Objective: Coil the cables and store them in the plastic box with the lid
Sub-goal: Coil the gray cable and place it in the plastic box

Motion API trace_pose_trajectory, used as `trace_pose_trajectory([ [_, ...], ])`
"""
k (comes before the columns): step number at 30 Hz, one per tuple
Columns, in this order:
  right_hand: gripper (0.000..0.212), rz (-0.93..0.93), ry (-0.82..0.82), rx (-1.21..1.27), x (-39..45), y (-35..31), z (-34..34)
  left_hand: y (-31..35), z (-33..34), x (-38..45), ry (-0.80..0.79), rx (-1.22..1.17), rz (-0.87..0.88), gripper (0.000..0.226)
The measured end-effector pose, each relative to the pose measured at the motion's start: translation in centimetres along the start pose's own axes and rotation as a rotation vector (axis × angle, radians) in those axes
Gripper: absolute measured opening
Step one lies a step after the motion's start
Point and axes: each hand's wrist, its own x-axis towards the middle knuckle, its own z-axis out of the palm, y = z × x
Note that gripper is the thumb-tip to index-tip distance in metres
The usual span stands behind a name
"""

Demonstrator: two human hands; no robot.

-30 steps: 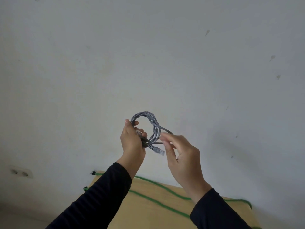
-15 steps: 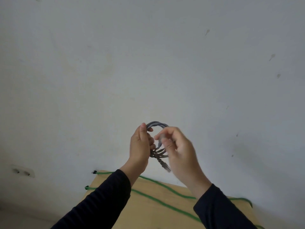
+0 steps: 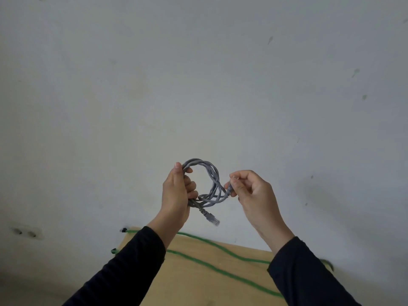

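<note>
A grey network cable (image 3: 213, 177) is wound into a small loop in the air in front of the wall. My left hand (image 3: 176, 193) grips the loop's left side, thumb up on the strands. My right hand (image 3: 249, 191) pinches one end of the same cable at the loop's right side. The other end, with a clear plug (image 3: 212, 219), hangs loose below my left hand. A green cable (image 3: 220, 248) lies stretched in two long runs across the wooden table (image 3: 198, 279) below. No plastic box is in view.
A pale grey wall (image 3: 198, 85) fills most of the view. A wall socket (image 3: 25, 233) sits low on the left. The green cable's ends hang over the table's left edge (image 3: 114, 250).
My hands were close together with the loop bunched between them. Now my right hand has pulled out to the right with the cable end, and the loop stands wider.
</note>
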Motion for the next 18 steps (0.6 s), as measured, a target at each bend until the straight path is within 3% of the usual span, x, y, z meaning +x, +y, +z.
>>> trace_pose_trajectory([
  [5,0.010,-0.021,-0.031,-0.003,-0.1,0.0,0.0,-0.4,0.1,-0.2,0.051,-0.044,-0.022,0.039],
  [11,0.017,0.039,-0.202,0.242,-0.5,-0.2,0.0,0.6,-0.5,1.2,0.207,-0.228,-0.074,0.039],
  [13,0.017,0.080,-0.232,0.315,-0.5,-0.3,0.0,0.7,-0.5,1.3,0.217,-0.255,-0.078,0.039],
  [18,0.016,0.094,-0.244,0.174,0.0,-0.6,-0.1,0.5,-0.2,0.7,0.129,-0.184,-0.068,0.040],
])
